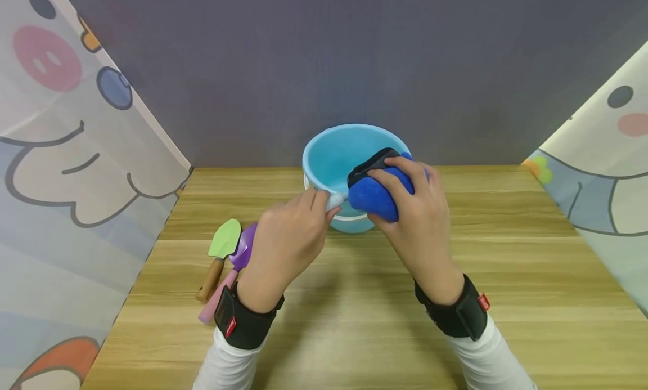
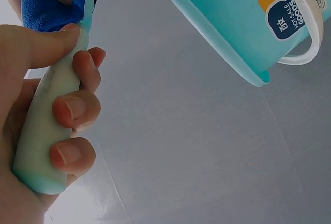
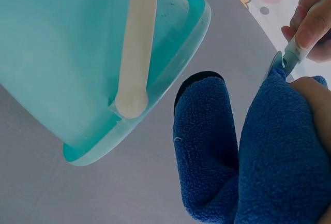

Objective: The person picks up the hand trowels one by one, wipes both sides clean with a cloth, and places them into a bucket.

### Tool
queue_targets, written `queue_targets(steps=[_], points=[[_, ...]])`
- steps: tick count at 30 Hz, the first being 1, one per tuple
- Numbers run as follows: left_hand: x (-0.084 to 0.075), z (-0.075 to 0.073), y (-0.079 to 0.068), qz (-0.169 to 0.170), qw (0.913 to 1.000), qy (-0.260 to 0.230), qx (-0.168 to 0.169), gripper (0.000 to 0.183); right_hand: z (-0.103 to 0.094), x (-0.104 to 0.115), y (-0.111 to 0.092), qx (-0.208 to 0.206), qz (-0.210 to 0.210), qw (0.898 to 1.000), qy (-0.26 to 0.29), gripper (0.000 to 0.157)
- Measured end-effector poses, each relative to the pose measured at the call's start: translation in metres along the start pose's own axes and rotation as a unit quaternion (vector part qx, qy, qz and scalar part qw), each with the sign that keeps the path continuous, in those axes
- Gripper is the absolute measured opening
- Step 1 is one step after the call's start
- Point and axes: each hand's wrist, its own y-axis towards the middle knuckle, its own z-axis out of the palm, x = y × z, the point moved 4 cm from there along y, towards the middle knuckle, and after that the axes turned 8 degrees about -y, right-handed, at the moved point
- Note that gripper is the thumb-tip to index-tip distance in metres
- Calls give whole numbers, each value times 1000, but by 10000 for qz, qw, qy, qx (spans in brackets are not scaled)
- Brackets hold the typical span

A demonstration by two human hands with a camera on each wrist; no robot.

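My left hand (image 1: 291, 232) grips the pale handle (image 2: 46, 125) of a small garden trowel, its fingers and thumb wrapped round it. A thin bluish blade (image 2: 89, 4) rises from the handle, mostly hidden by cloth. In my right hand (image 1: 422, 221) is a bunched blue cloth (image 1: 373, 197) with a black part, held against the blade; its fleecy folds (image 3: 279, 151) hang down in the right wrist view. Both hands are in front of a light blue bucket (image 1: 354, 132), and the cloth overlaps its rim in the head view.
Left of my left hand, a green trowel (image 1: 225, 238) with a wooden handle lies beside a purple trowel (image 1: 244, 248) with a pink handle. The bucket has a white carrying handle (image 3: 137, 53). A grey wall (image 1: 354, 58) stands behind the wooden table (image 1: 506, 266).
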Motion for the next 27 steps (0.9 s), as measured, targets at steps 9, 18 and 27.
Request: queue_targets(steps=[9,18,27], points=[[0,2,-1,56,10000,13,1,32,0,-3,-1,-144,190,9997,-13,55],[-2,3,-4,79,9999,101,-19,31,-3,-7,-5,-246,434,9987,-36,56],[1,4,-2,128,9997,194,-81,31,-3,-14,-2,-421,587,9973,-130,57]])
